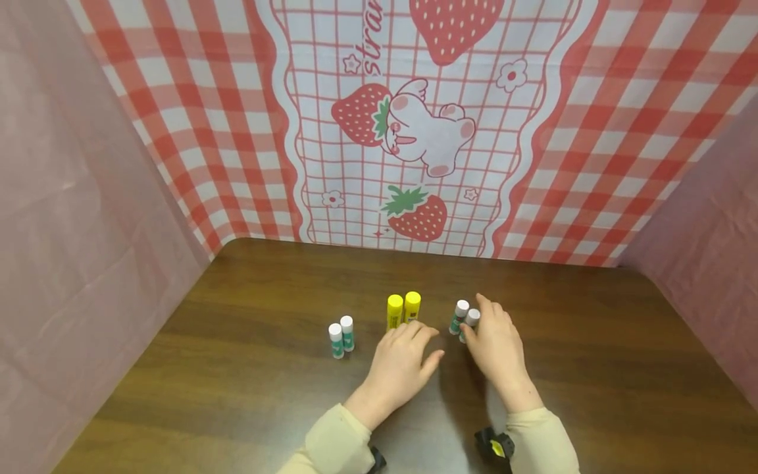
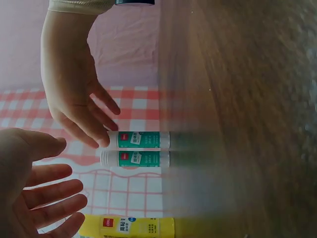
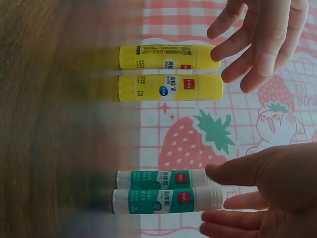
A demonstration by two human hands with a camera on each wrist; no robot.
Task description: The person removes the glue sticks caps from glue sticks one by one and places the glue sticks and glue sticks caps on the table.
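Two white-capped green glue sticks (image 1: 458,317) stand side by side on the table at the right. My right hand (image 1: 496,342) is beside them, its thumb (image 3: 233,170) by the white caps and its fingers loosely extended; whether it touches them I cannot tell. Two yellow glue sticks (image 1: 394,311) stand upright in the middle. My left hand (image 1: 401,359) hovers in front of them, fingers spread and nothing held; it partly hides their lower parts in the head view. Both yellow sticks (image 3: 171,88) show fully in the right wrist view.
Another pair of white-capped green glue sticks (image 1: 337,341) stands on the left of the brown wooden table (image 1: 237,395). Behind the table hangs a red-checked strawberry cloth (image 1: 237,131). Pink cloth (image 1: 89,197) hangs at both sides.
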